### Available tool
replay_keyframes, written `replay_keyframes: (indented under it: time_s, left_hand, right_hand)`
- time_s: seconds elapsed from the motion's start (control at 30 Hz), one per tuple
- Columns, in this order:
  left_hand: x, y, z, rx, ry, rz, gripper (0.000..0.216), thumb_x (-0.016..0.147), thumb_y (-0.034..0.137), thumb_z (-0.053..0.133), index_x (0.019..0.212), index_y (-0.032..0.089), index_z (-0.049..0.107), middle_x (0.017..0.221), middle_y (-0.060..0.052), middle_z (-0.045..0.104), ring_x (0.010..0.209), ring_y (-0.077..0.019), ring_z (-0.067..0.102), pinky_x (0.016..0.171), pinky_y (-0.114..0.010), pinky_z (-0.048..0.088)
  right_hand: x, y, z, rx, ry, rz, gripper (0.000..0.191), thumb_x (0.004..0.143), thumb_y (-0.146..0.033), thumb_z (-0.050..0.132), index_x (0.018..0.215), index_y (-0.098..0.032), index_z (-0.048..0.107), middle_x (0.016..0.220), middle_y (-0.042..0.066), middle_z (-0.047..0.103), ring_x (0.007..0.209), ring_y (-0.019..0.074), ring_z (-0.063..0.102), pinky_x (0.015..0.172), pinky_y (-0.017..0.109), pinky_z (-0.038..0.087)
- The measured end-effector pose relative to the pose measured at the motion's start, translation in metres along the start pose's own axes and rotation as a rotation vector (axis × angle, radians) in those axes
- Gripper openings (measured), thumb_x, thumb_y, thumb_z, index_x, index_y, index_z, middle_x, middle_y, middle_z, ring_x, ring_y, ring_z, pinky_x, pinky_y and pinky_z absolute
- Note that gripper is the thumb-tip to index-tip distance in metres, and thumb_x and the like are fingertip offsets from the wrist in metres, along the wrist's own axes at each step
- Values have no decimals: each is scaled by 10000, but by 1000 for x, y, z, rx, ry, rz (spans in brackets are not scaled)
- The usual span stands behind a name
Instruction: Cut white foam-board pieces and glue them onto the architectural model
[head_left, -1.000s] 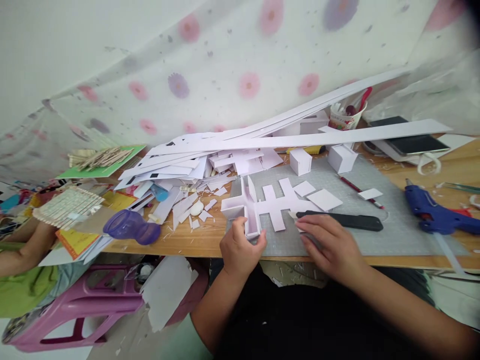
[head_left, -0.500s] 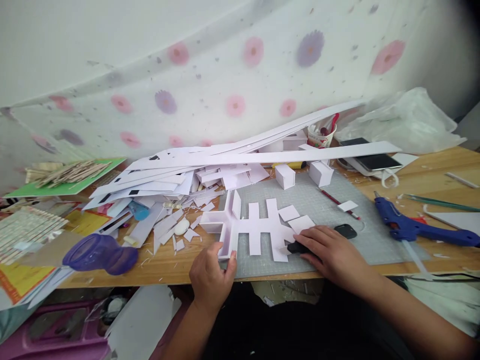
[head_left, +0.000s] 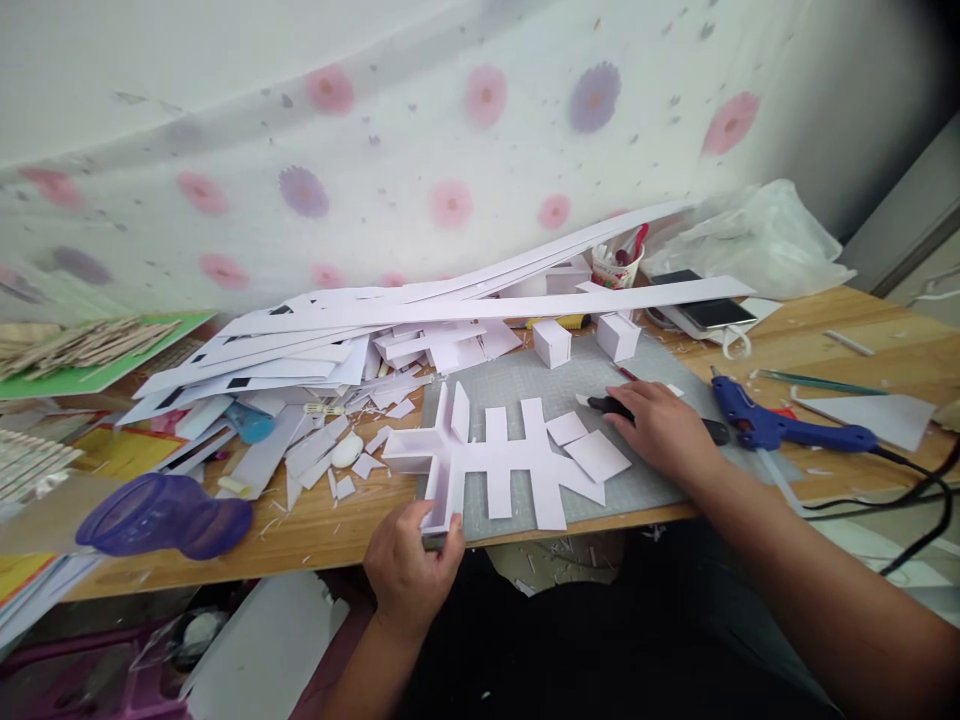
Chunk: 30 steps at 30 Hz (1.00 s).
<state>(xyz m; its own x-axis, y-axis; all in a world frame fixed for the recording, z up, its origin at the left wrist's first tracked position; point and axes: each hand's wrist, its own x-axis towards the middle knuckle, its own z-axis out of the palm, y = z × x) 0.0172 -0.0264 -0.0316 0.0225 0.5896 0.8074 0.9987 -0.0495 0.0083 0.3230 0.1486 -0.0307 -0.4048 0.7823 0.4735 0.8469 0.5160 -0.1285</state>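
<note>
A white foam-board model [head_left: 495, 455] with upright walls and flat tabs lies on a grey cutting mat [head_left: 645, 385]. My left hand [head_left: 411, 570] pinches the model's near left corner at the table edge. My right hand [head_left: 660, 425] is closed over a black utility knife [head_left: 609, 405], whose tip shows left of the fingers, lying on the mat to the right of the model. Two loose white squares [head_left: 596, 455] lie between the model and that hand.
A blue glue gun [head_left: 765, 428] with a black cord lies right of the mat. Two small white boxes [head_left: 551, 342], a cup of pens [head_left: 616, 265] and a phone [head_left: 701, 312] sit behind. A heap of white strips [head_left: 337, 350] and a purple cup [head_left: 165, 515] fill the left.
My right hand has slid the black knife away from the table edge, up and to the right across the mat. The view has swung right. My left hand stays on the model's corner.
</note>
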Motion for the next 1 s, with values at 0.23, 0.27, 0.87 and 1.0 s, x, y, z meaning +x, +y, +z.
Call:
replay_keyframes:
  time_s: [0.23, 0.27, 0.87, 1.0]
  left_hand:
    - [-11, -2, -6, -68, -122, -280, 371, 736, 374, 710, 1000, 168, 550, 797, -59, 685, 650, -213, 679, 571, -303, 513]
    - [-12, -2, -7, -80, -111, -297, 388, 744, 375, 706, 1025, 164, 541, 824, -65, 687, 664, -212, 682, 574, -300, 517]
    - [-4, 2, -20, -147, -133, -578, 225, 763, 422, 643, 856, 217, 634, 696, -3, 673, 604, -181, 637, 600, -278, 515]
    - [7, -22, -28, -255, -256, -667, 349, 757, 468, 627, 986, 205, 646, 818, -39, 718, 707, -208, 677, 681, -306, 550]
  right_hand:
    - [-25, -30, -20, 147, -96, -171, 473, 849, -461, 591, 1166, -113, 636, 1128, 170, 639, 991, 305, 598, 894, 474, 507]
    - [-28, -33, -21, 153, -139, -184, 504, 836, -463, 610, 1196, -111, 623, 1144, 169, 634, 993, 307, 592, 896, 480, 507]
    - [-48, -10, -9, 821, -173, 47, 210, 834, -429, 621, 890, -234, 674, 825, 56, 651, 756, 226, 639, 674, 335, 557]
    - [-55, -4, -12, 1236, -108, 485, 279, 757, -484, 696, 788, -230, 585, 635, -17, 561, 518, 142, 523, 440, 230, 442]
